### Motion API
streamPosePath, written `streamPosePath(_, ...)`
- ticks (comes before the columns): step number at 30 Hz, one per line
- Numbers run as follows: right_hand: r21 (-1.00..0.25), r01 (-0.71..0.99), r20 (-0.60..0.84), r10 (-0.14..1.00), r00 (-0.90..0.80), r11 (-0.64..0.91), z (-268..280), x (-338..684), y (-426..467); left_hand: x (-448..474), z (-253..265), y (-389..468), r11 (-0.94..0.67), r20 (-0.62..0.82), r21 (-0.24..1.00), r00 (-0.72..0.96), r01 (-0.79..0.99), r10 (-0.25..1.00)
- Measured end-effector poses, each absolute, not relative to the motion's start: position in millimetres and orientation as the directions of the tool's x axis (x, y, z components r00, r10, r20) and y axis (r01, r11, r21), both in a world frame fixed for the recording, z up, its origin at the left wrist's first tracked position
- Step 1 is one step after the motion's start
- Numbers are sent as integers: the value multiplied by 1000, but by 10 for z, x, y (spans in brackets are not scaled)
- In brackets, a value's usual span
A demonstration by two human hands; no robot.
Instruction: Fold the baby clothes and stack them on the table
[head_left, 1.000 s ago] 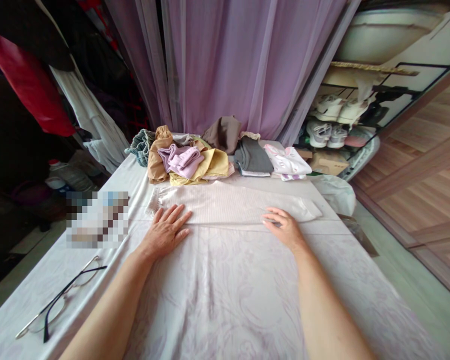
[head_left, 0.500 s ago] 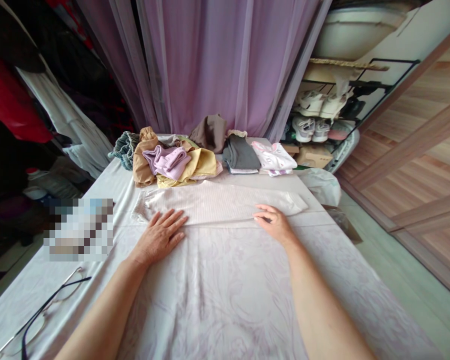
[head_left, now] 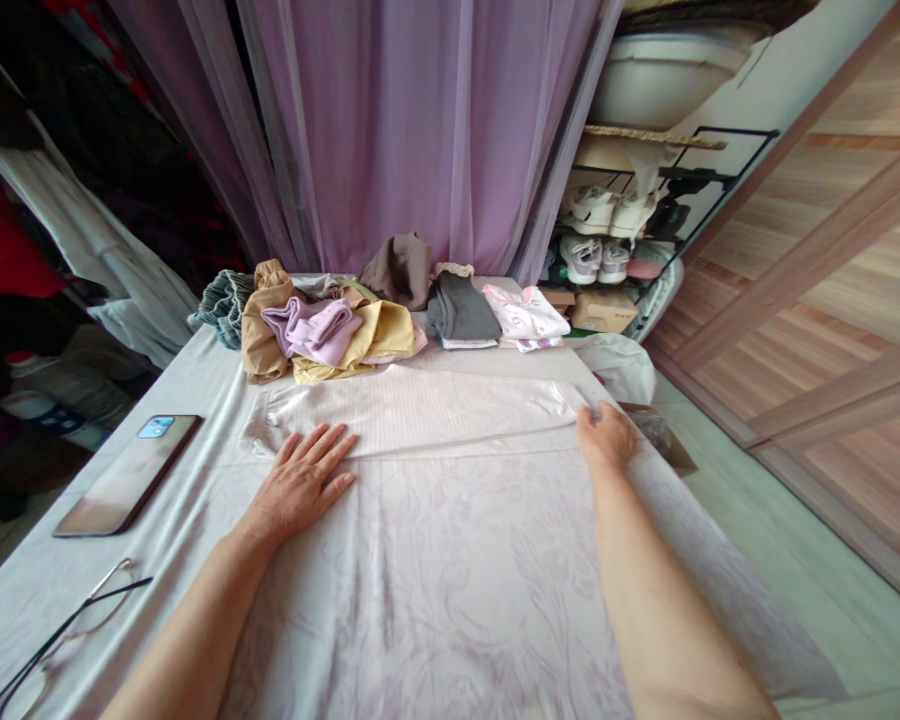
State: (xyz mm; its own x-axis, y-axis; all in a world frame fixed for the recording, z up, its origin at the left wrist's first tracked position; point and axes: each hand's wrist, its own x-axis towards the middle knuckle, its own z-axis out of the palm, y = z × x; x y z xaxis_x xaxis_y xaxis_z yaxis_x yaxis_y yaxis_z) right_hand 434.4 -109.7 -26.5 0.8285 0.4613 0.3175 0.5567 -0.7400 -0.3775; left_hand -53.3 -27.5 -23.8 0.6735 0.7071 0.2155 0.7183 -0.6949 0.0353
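A pair of pale, finely ribbed trousers (head_left: 420, 412) lies stretched crosswise on the table, folded lengthwise, its gathered waist at the left and its leg end at the right. My left hand (head_left: 300, 485) rests flat on the near edge by the waist, fingers spread. At the far right, my right hand (head_left: 607, 434) has its fingers closed on the leg end; the fingertips are partly hidden. Just behind the trousers sits a loose heap of clothes, with a lilac garment (head_left: 311, 330) on top, a yellow one (head_left: 386, 332) and a brown one (head_left: 266, 325).
Folded dark grey clothing (head_left: 463, 308) and a folded white-and-pink garment (head_left: 526, 312) sit at the table's back right. A phone (head_left: 127, 480) and eyeglasses (head_left: 82, 620) lie on the left of the tablecloth (head_left: 435, 580). Beyond the right corner stands a shoe rack (head_left: 630, 215).
My right hand has moved right, from the trousers' lower edge to the leg end, and closed on it. My left hand stays flat. The view has shifted slightly to the right.
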Motion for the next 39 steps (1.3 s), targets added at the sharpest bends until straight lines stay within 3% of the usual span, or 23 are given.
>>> streamPosePath(18,-504,584,329,483,811,-637,-235,4507,-1067,-521,-222,-277,-678,196,23,662,735,724)
streamPosePath(21,-448,682,444,518,731,-579,-215,4353,-1064,-514,-216,-281,-679,195,33,662,733,724)
streamPosePath(23,-333,799,470,646,601,-501,-197,4139,-1028,-508,-210,-286,-679,200,35,661,733,724)
streamPosePath(26,-145,950,325,894,308,-275,-170,3742,-934,-499,-204,-294,-666,208,25,648,746,733)
streamPosePath(28,-76,982,162,970,181,-171,-156,3540,-884,-495,-205,-297,-655,203,12,640,755,741)
streamPosePath(32,-20,977,8,977,211,-211,-157,3491,-899,-494,-223,-296,-651,194,7,638,759,746)
streamPosePath(39,-24,945,-18,945,326,-326,-87,3685,-924,-493,-249,-285,-650,244,25,626,759,740)
